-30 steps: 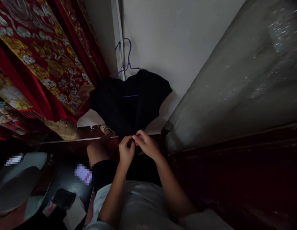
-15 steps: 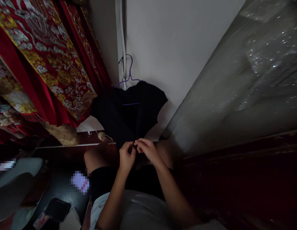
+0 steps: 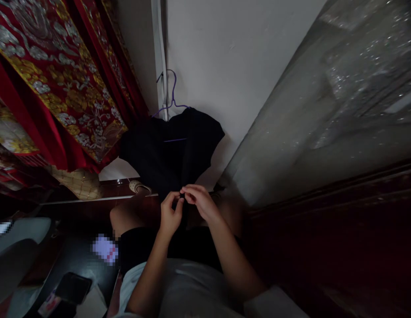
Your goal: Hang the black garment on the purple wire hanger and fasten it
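A black garment (image 3: 174,152) hangs on a purple hanger (image 3: 172,95) hooked at the white wall's corner. My left hand (image 3: 170,214) and my right hand (image 3: 200,203) meet at the garment's lower front edge. Both pinch the dark cloth between fingertips and thumbs, fingers closed. What exactly sits between the fingertips is too dark to make out. My knees and dark shorts lie just below the hands.
Red and gold embroidered cloth (image 3: 59,79) hangs at the left. A grey glittery fabric (image 3: 324,110) slopes down on the right over dark wood (image 3: 324,238). A black phone (image 3: 73,287) lies at the lower left. A sandalled foot (image 3: 139,187) shows beyond the knees.
The view shifted slightly; my hands stay together at the garment's lower edge, with small finger movements on the cloth.
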Tool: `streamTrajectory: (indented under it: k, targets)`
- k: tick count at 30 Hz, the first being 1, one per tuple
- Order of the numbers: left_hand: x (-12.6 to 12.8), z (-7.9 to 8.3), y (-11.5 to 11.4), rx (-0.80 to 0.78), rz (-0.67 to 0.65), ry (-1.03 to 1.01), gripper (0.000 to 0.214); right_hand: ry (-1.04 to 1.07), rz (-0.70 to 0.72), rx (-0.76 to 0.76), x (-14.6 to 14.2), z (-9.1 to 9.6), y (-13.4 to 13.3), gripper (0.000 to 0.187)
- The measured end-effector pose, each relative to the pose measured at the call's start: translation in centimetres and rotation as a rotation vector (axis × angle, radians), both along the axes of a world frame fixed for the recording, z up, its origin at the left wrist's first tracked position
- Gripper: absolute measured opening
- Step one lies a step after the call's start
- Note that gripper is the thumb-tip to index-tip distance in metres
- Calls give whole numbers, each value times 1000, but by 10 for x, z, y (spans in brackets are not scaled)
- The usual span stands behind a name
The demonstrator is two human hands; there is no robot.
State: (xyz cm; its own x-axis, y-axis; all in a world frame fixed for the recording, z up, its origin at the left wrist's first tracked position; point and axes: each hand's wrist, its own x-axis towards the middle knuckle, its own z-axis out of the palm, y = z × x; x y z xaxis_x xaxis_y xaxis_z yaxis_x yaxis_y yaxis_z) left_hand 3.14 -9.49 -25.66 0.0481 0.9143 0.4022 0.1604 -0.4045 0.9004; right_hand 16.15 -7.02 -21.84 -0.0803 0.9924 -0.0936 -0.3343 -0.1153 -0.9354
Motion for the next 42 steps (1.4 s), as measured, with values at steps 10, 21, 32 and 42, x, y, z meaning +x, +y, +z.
streamTrajectory:
  k: [10,21,32,42]
  targets:
    - [4,-30,22,38,34,322,14,108,-117,192,-5,118,117,16]
    - [-14,92,92,310,-54,313,33,-45,-162,515,-8,129,89,28]
    - [-22,195,124,442,-118,476,9,-198,-204,657,9,125,88,31]
    - [-86,208,150,491,377,-128,28,-279,-181,338,-19,42,109,19]
